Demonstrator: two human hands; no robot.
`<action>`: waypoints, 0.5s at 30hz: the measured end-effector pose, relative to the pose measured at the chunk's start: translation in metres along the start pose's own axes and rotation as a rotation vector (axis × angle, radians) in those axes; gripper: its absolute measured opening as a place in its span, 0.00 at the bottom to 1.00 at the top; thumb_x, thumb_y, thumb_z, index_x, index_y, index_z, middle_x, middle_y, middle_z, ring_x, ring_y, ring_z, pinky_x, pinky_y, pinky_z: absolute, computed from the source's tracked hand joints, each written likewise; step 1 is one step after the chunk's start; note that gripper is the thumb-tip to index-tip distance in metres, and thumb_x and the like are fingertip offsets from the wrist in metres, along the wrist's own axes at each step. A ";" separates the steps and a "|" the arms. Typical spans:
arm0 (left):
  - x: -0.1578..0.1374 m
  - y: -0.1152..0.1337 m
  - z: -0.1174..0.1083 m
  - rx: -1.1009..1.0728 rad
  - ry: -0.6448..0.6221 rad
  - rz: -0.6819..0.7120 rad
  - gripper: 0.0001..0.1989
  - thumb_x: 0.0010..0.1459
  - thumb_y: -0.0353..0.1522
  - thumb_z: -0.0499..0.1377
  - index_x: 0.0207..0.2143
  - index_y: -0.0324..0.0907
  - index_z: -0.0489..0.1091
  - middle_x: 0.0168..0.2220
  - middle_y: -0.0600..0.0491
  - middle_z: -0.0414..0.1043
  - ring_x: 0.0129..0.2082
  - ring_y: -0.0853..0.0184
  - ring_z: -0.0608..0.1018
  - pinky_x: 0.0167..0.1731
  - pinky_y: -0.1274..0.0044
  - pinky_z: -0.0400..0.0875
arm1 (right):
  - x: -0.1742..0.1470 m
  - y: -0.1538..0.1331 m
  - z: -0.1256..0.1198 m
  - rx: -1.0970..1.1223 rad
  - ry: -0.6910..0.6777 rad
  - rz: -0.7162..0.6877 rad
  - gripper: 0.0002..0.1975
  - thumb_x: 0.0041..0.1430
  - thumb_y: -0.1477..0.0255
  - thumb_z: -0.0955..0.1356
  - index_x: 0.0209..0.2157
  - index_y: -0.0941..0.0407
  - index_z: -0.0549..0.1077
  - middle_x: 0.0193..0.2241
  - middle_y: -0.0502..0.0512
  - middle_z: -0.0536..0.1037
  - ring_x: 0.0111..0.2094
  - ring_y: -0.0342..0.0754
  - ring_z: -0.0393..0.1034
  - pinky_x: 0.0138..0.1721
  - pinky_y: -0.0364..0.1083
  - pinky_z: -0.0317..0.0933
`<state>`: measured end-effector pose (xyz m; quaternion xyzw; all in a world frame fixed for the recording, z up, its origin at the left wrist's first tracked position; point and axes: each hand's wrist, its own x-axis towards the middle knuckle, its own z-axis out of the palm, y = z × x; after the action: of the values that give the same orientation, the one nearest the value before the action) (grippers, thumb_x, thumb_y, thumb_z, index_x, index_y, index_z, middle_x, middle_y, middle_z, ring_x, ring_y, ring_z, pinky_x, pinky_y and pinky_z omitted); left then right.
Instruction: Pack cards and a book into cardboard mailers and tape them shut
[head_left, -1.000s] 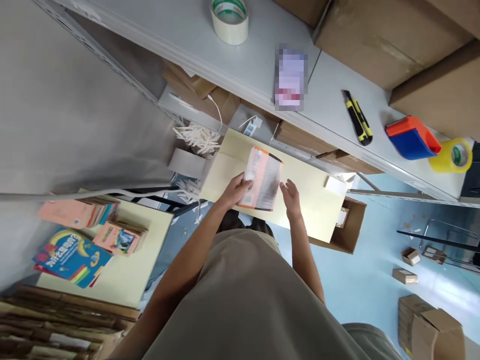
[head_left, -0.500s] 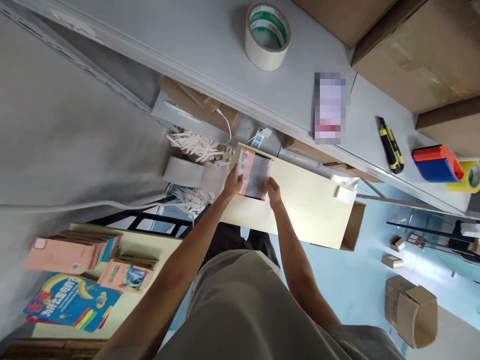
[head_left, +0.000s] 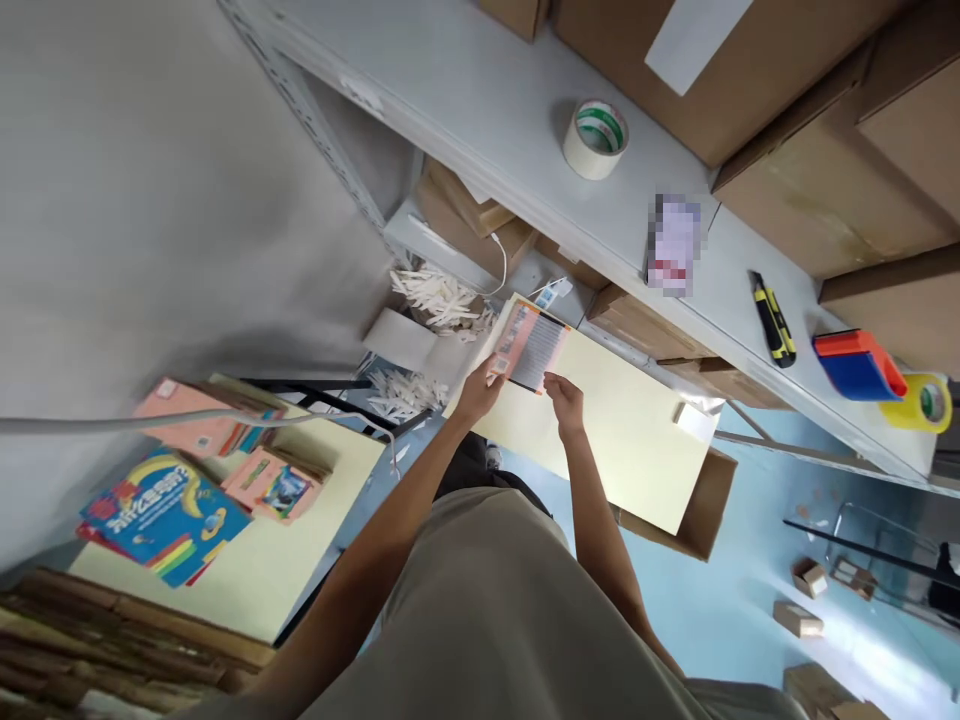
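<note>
A thin book (head_left: 534, 345) with orange edges and a grey lined panel is held over the pale yellow tabletop (head_left: 622, 440). My left hand (head_left: 480, 390) grips its lower left corner, thumb on top. At the lower right corner is my right hand (head_left: 565, 402), its fingers curled and pressed together against the book's edge. The book lies nearly flat, slightly turned. Whether it rests on the table, I cannot tell.
Above, a grey shelf (head_left: 495, 100) holds a tape roll (head_left: 596, 140), a blurred phone-like item (head_left: 673, 245), a box cutter (head_left: 772, 320) and a tape dispenser (head_left: 860, 365). Books, including a blue one (head_left: 165, 515), lie on a left table. Paper strips (head_left: 435, 300) are heaped behind. A cable crosses left.
My view has shifted and turned, so the shelf and left table sit differently. The book stays in my hands; my right hand has slid from its right edge toward the lower corner.
</note>
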<state>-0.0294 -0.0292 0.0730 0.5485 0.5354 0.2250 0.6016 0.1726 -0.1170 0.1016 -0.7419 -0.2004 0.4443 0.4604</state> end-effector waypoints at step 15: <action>-0.279 -0.023 -0.018 -0.165 0.566 0.103 0.29 0.68 0.47 0.64 0.66 0.43 0.77 0.69 0.39 0.79 0.69 0.46 0.81 0.69 0.56 0.79 | -0.183 0.033 0.039 -0.014 -0.435 -0.204 0.26 0.63 0.43 0.74 0.28 0.52 0.77 0.32 0.55 0.82 0.40 0.52 0.77 0.48 0.50 0.73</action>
<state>-0.1442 -0.2683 0.1661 0.4398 0.6332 0.4419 0.4586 0.0396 -0.2428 0.1528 -0.6077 -0.3721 0.5434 0.4438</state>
